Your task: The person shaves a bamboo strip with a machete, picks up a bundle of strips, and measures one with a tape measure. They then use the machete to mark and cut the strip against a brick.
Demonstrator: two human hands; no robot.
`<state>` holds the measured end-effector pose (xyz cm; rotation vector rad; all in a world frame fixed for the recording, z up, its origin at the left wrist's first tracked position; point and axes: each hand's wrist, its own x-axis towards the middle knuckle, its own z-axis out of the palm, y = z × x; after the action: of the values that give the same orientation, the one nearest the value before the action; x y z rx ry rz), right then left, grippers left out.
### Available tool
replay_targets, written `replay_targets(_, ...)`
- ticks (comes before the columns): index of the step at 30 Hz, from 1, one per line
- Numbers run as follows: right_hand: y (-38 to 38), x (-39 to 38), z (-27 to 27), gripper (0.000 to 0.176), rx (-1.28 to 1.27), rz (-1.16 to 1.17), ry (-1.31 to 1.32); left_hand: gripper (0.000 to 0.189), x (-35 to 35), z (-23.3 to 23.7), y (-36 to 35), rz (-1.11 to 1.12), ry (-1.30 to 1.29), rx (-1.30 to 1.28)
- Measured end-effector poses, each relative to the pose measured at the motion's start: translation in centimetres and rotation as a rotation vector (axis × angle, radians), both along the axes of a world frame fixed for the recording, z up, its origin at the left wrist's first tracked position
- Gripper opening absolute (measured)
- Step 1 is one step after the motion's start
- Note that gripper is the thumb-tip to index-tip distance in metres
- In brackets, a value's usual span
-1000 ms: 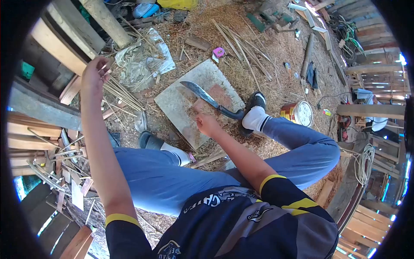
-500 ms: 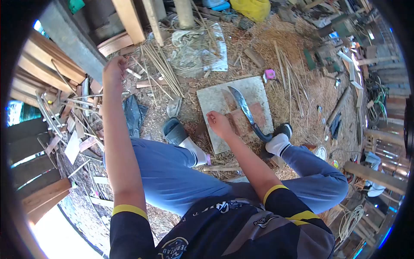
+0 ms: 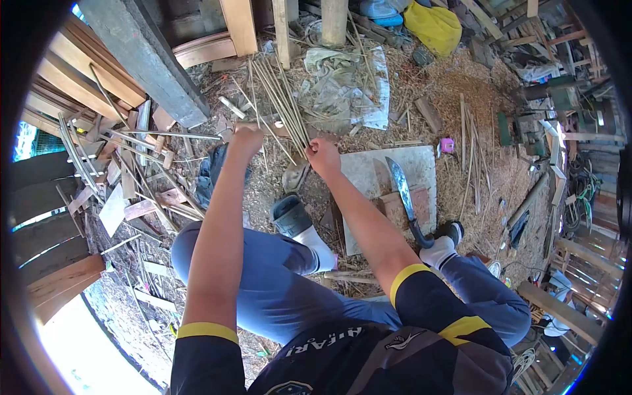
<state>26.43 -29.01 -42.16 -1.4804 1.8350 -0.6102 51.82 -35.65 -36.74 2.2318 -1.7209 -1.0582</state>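
My left hand (image 3: 247, 139) is closed, fingers pressed together, over the littered ground in front of my left knee. My right hand (image 3: 323, 157) is curled closed by the lower ends of a bundle of thin bamboo sticks (image 3: 280, 99), at the left edge of a pale square board (image 3: 421, 160). I cannot tell what, if anything, the fingers of either hand hold. A machete (image 3: 401, 186) with a dark handle lies across the board, its handle end beside my right foot. Below my left hand is a crumpled dark plastic sheet (image 3: 209, 181).
Scrap sticks and wood offcuts (image 3: 141, 184) litter the left side. A thick grey post (image 3: 148, 59) leans at upper left. A pink tape measure (image 3: 447, 145) lies beyond the board, and a yellow sack (image 3: 433, 27) at the back. Wood shavings cover the ground on the right.
My left hand has come away from the grey post, toward my right hand. My right hand has moved from over the board to the sticks' lower ends. The whole view has shifted.
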Motion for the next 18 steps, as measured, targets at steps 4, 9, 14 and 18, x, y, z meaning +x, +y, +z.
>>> replay_targets(4, -0.3, 0.8, -0.9, 0.019, 0.015, 0.026, 0.090, 0.053, -1.5, 0.8, 2.6, 0.014, -0.105, 0.126)
replay_targets(9, -0.1, 0.5, -0.2, 0.016, 0.044, -0.045, -0.082, 0.056, -1.5, -2.7, 3.7, 0.028, 0.043, 0.282)
replay_targets(14, 0.6, -0.5, -4.3, 0.017, -0.093, -0.009, -0.089, 0.068, -3.1, -2.8, 4.6, 0.109, 0.145, 0.298)
replay_targets(18, 1.3, -0.9, -3.0, 0.018, -0.025, -0.033, -0.180, 0.069, -3.6, -0.5, 4.5, 0.223, 0.299, 0.349)
